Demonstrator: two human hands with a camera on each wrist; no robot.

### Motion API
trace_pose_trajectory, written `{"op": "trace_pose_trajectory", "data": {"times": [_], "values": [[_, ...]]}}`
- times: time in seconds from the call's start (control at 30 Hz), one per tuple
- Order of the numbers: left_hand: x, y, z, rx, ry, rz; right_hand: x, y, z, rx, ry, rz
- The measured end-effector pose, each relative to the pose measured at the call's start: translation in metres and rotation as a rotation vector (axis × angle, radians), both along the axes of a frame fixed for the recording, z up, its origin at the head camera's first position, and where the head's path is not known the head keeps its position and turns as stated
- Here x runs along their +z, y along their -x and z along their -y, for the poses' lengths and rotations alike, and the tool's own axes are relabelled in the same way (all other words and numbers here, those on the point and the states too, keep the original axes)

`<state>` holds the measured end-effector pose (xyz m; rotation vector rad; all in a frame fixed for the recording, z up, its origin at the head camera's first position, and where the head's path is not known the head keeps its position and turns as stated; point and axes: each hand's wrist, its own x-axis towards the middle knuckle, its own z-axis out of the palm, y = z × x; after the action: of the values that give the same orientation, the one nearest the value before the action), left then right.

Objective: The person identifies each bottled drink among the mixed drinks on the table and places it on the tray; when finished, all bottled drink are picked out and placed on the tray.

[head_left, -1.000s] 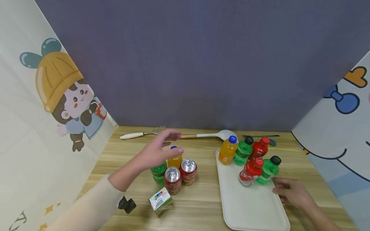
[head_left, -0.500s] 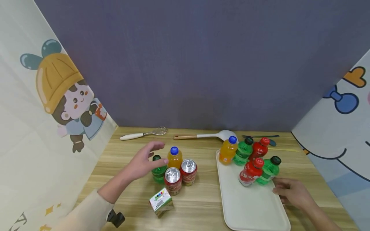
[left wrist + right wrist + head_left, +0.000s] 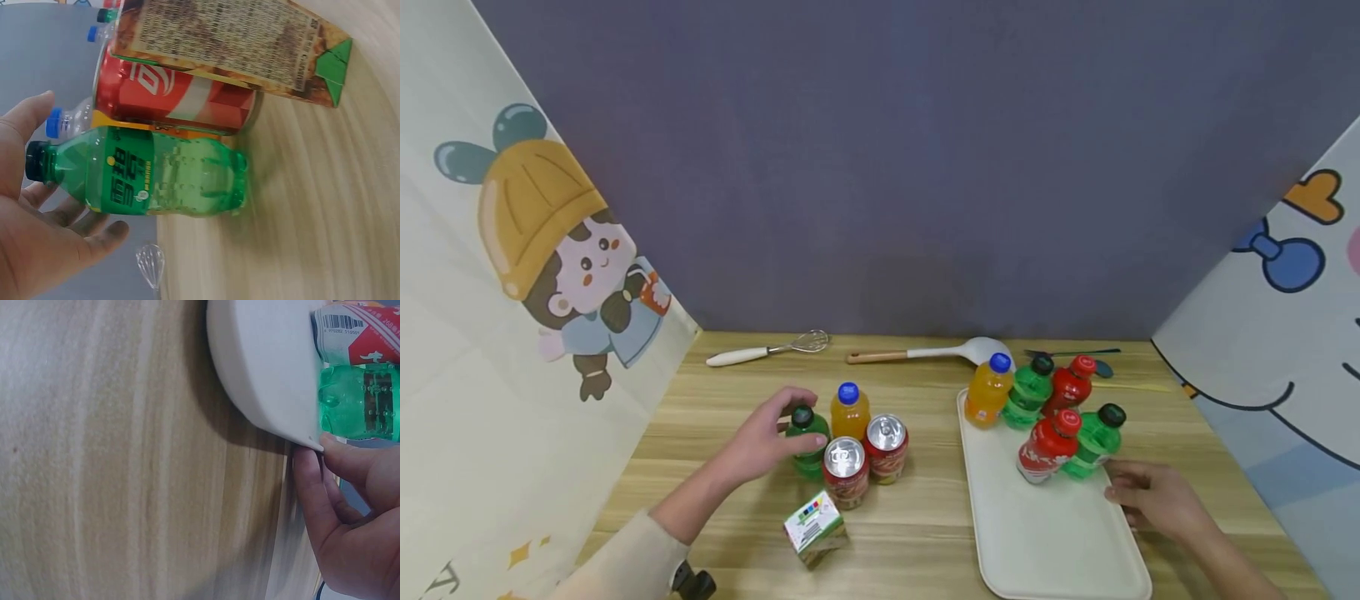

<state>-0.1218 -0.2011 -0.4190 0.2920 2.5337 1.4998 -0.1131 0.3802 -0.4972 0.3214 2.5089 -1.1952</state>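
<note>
Green bottle (image 3: 808, 442): stood on the counter (image 3: 917, 533), touching the front red can (image 3: 846, 472). Left hand (image 3: 763, 440) is curled loosely about its neck, not yet closed. Judged light, smooth, slippery; best gripped mid-body. Right hand (image 3: 1157, 500) is pressed against the tray (image 3: 1045, 542) rim.

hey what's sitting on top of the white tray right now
Five bottles stand on the far part of the white tray: one orange bottle, two green bottles and two red bottles. The right hand rests at the tray's right rim.
</note>
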Motion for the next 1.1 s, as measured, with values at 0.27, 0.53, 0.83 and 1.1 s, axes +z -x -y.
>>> {"op": "trace_pose_trajectory", "data": {"times": [0.27, 0.53, 0.83, 1.1], "values": [[-0.007, -0.001, 0.003, 0.022, -0.023, 0.043, 0.001, 0.000, 0.001, 0.017, -0.005, -0.015], [-0.014, -0.001, 0.006, 0.045, -0.044, 0.015, 0.002, -0.001, 0.002, 0.010, -0.014, -0.014], [-0.018, -0.003, 0.007, 0.120, -0.047, -0.016, 0.001, -0.002, 0.002, 0.013, -0.015, -0.030], [-0.021, -0.006, 0.006, 0.180, -0.099, -0.020, -0.002, 0.000, 0.000, -0.007, -0.006, -0.009]]}}
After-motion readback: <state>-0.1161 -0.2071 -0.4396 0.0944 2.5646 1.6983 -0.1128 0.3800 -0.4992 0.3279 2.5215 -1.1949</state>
